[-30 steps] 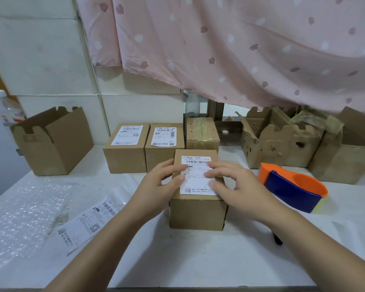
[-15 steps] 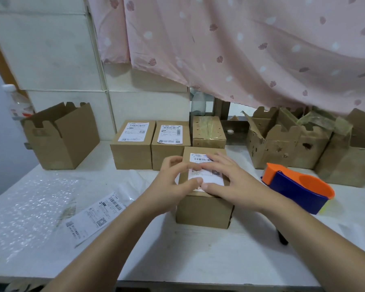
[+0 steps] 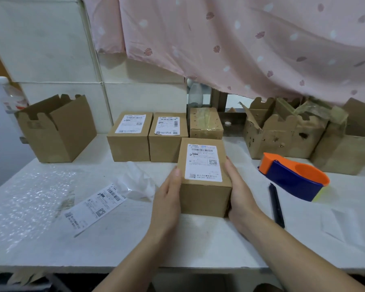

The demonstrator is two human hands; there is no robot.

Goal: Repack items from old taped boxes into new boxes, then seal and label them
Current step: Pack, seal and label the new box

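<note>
A small closed cardboard box (image 3: 204, 198) stands in the middle of the white table (image 3: 198, 245), with a white shipping label (image 3: 203, 162) stuck flat on its top. My left hand (image 3: 168, 197) presses against its left side and my right hand (image 3: 239, 192) against its right side, so both hands clasp it. Behind it stand two labelled sealed boxes (image 3: 129, 137) (image 3: 168, 137) and one old taped box (image 3: 205, 123).
An open empty new box (image 3: 57, 127) sits at the far left. Torn old boxes (image 3: 282, 133) line the back right. An orange and blue tape dispenser (image 3: 293, 178) and a black pen (image 3: 276, 205) lie to the right. A loose label (image 3: 95, 207), crumpled backing paper (image 3: 137, 182) and bubble wrap (image 3: 23, 199) lie to the left.
Both hands have left the label on top of the box and dropped to its left and right sides. The label now lies fully uncovered.
</note>
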